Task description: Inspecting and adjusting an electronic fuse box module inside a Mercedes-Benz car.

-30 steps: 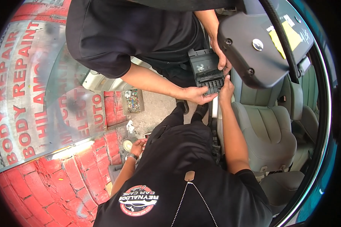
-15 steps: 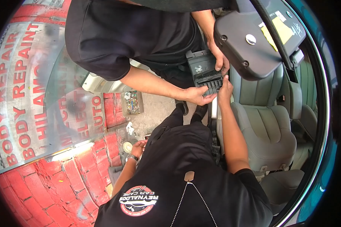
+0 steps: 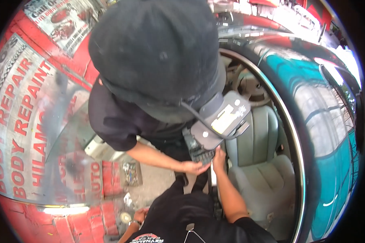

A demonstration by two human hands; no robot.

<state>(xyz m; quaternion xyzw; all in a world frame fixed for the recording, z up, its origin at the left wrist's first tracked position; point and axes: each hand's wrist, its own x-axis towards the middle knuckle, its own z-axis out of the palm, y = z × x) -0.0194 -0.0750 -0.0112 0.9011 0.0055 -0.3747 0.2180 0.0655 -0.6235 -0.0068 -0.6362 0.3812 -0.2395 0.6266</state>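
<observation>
Shifted lower in view, the black case [image 3: 199,156] looks slotted.

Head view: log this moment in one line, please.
right hand: at edge of black box | left hand: beside leg | co-worker's hand: on black box

Case [image 3: 198,153] before co-worker [image 3: 115,115], car seat [image 3: 261,178] to its right, signboard [image 3: 26,150] against wall [image 3: 32,220] at left, box [image 3: 140,174] on floor [image 3: 155,184]

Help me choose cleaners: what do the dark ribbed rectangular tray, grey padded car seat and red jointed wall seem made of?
Tray: probably moulded plastic, dull; its regular ribs suggest so.
Seat: perhaps leather or vinyl, softly sheened, with smooth seamed panels; fabric is possible.
Wall: likely painted brick, fairly matte; red coats jointed blocks.
</observation>
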